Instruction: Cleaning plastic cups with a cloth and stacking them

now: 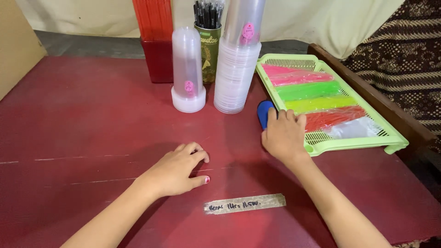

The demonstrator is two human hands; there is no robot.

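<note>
Here the right hand lies just right of the frame's centre, its fingers curled together over a small blue object that sits on the red table, touching the near left edge of a light green perforated tray. Only the object's rounded upper left part shows; what it is cannot be told. The left hand rests palm down on the table in the lower middle, fingers loosely bent and close together, holding nothing.

In the tray lie bundles of pink, green, yellow, red and clear plastic strips, side by side. At upper centre stand a tall stack of clear plastic cups, a shorter clear stack, a tin of black straws and a red container. A taped paper label sits near the bottom edge.
</note>
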